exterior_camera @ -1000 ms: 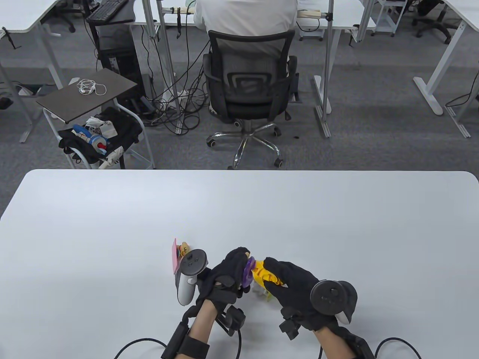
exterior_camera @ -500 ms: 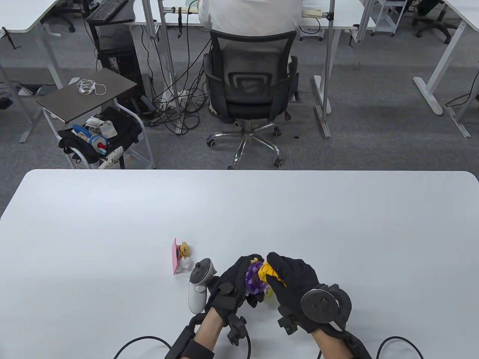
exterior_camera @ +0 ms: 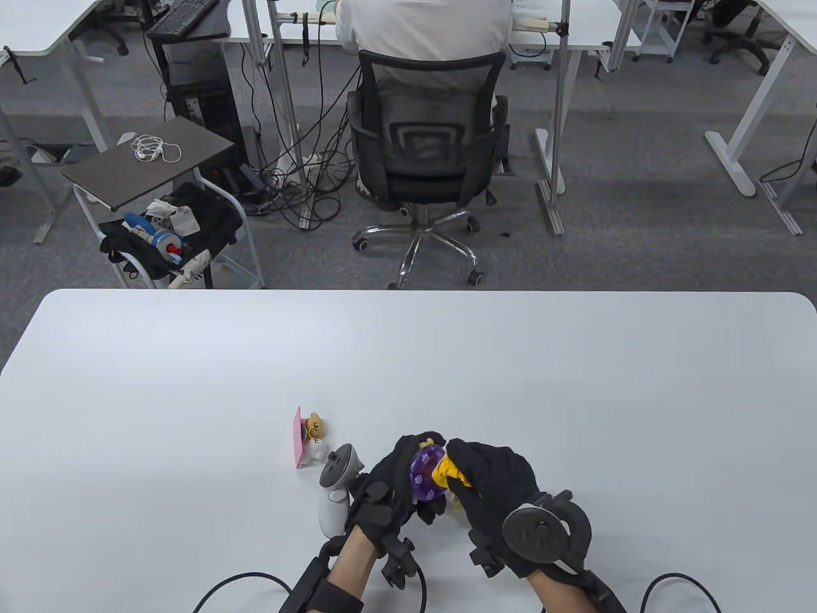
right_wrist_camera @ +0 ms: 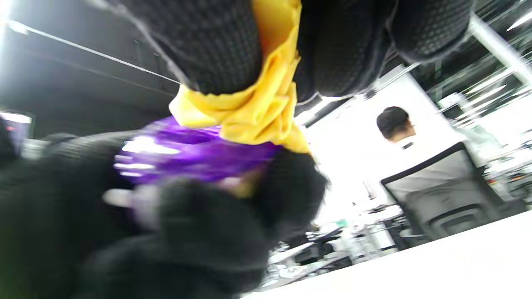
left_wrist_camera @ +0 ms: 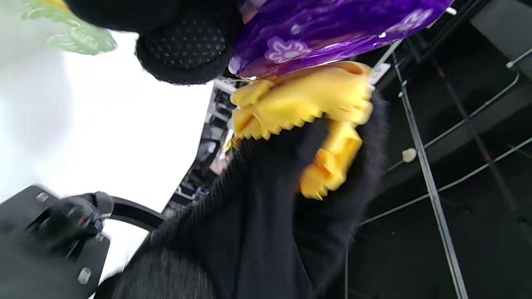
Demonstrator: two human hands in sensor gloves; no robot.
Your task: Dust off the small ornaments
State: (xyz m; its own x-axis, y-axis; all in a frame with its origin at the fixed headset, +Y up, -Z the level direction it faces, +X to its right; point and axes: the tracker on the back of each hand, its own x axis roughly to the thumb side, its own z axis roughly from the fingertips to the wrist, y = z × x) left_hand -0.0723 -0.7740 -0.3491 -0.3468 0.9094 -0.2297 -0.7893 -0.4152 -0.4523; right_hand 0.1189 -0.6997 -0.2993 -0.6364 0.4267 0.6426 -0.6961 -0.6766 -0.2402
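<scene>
- Left hand (exterior_camera: 389, 488) curls round the purple toy (exterior_camera: 426, 477) w/ white flowers, held up over the near edge of the white table (exterior_camera: 574, 383).
- Right hand (exterior_camera: 494, 482) pinches a yellow cloth (exterior_camera: 445, 471), pressed on the toy's right side.
- Little bear toy (exterior_camera: 311, 437) stands on the table, just left of the hands.

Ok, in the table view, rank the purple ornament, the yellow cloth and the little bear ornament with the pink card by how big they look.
1. Purple ornament, in the left hand.
2. Bear ornament with pink card, only slightly smaller.
3. Yellow cloth, mostly hidden inside the right hand, so its true size is unsure.
</scene>
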